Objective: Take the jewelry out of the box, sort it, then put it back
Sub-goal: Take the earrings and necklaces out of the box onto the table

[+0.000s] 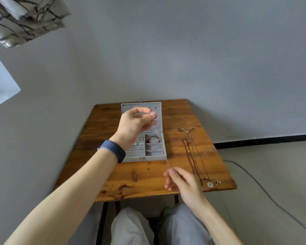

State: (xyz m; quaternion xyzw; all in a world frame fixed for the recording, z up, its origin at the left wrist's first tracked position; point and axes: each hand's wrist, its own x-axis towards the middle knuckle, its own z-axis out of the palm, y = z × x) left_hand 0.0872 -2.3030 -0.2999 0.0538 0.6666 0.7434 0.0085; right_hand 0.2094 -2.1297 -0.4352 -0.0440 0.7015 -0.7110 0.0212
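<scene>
Right hand (pixel 181 181), left hand (pixel 136 123) pinch chain (pixel 157 133) between them

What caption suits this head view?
Left hand and right hand hold a thin chain over the open box; necklaces lie on the table.

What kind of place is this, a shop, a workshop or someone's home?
Most likely a plain room in a home: a small wooden table by a bare grey wall, a patterned curtain, and one jewelry box open on the table. The left hand and right hand pinch a thin chain.
</scene>
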